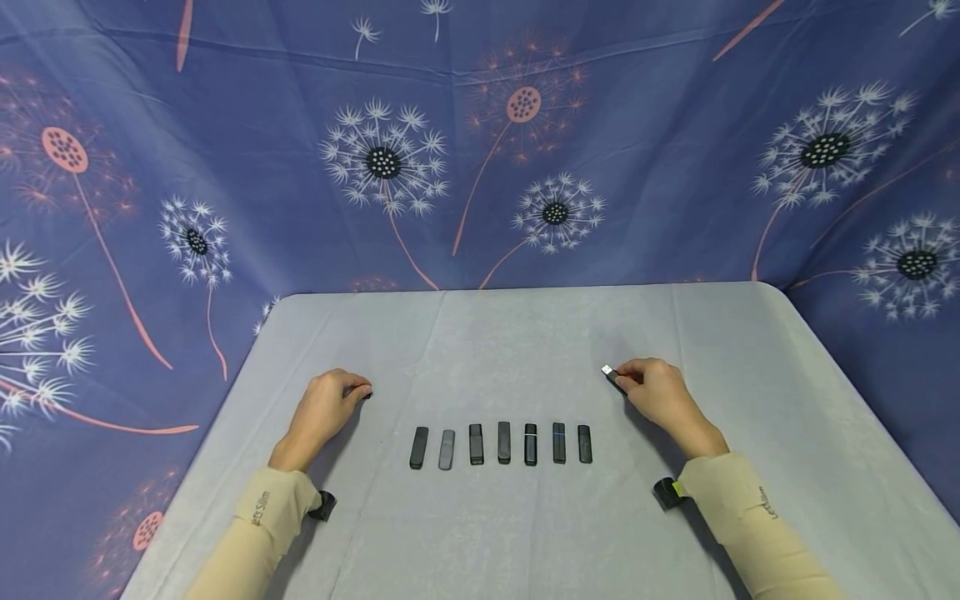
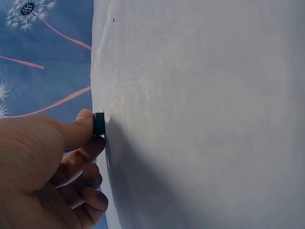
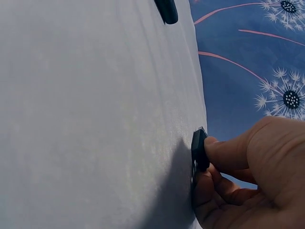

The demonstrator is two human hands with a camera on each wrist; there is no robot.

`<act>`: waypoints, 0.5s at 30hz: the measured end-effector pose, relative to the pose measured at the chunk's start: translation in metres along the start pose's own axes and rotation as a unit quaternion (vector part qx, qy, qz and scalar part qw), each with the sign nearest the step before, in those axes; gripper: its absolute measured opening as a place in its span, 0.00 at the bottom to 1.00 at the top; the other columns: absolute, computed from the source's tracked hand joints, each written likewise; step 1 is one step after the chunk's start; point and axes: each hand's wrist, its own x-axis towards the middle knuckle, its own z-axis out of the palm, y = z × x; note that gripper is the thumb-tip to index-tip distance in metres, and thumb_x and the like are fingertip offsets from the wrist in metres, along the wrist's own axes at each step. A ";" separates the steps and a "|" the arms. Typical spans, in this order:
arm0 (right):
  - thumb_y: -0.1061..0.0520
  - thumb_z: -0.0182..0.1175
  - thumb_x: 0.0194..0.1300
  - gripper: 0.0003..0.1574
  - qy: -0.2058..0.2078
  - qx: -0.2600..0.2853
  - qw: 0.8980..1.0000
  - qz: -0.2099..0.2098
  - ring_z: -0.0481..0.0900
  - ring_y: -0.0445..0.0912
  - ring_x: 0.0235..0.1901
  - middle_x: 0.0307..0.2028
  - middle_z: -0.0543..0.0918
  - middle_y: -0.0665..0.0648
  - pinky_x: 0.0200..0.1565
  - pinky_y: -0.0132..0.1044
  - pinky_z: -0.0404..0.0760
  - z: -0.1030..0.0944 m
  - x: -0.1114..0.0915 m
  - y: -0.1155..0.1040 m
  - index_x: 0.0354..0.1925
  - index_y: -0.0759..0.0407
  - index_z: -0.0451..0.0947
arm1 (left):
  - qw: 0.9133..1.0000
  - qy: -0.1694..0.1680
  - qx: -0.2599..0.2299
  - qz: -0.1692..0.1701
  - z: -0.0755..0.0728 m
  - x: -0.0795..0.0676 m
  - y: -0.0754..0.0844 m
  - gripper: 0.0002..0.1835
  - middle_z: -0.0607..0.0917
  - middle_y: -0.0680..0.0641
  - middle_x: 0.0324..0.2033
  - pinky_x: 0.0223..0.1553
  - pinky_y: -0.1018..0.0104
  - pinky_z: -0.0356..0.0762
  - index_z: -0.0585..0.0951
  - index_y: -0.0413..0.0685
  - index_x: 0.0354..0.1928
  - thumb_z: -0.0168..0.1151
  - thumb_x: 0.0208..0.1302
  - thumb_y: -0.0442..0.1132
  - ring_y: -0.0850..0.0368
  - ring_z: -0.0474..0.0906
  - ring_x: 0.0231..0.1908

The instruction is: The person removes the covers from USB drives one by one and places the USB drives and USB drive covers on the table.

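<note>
My right hand [image 1: 660,396] pinches a black USB flash drive [image 1: 611,376] between thumb and fingers, its silver plug bare and pointing up and left. In the right wrist view the drive [image 3: 199,149] is held just over the cloth. On the left, my other hand [image 1: 322,408] pinches a small black piece [image 2: 99,123], which looks like the drive's cap, with the thumb and index finger. Most of that piece is covered by the fingertips in the head view. The hands are far apart, on either side of a row of dark sticks that look like capped flash drives [image 1: 504,442].
The row runs left to right across the middle of the table [image 1: 465,533], from a black stick [image 1: 418,448] to a shorter one [image 1: 585,444]. Grey cloth covers the tabletop. A blue dandelion-print curtain [image 1: 465,167] hangs behind and at both sides.
</note>
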 end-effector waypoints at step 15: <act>0.64 0.66 0.68 0.11 0.025 -0.003 1.000 -0.005 0.85 0.66 0.46 0.43 0.88 0.72 0.47 0.59 0.83 0.000 -0.005 -0.001 0.43 0.72 0.87 | 1.000 0.012 0.001 0.026 0.001 -0.001 -0.002 0.05 0.90 0.41 0.39 0.42 0.48 0.85 0.92 0.41 0.40 0.72 0.65 0.34 0.43 0.88 0.41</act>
